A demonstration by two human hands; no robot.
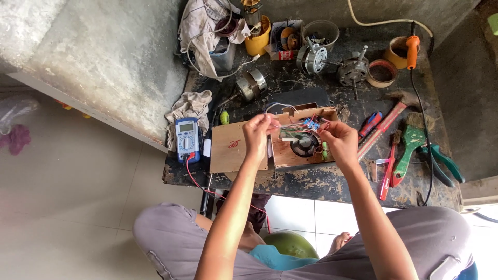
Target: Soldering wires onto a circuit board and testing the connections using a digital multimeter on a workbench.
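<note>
We see a dark, scuffed workbench point(321, 181) under the hands, set against a rough grey concrete wall point(119, 57) that rises beyond and to the left of them. Pale floor tiles point(67, 197) spread out below and to the left, lit by soft, even daylight.

Open plywood box point(290, 142) sits flat on the grimy bench with a round black speaker point(303, 144) inside, a small blue part point(311, 123) and thin red and white wires point(284, 124), probably loose, bunched above it.
</note>
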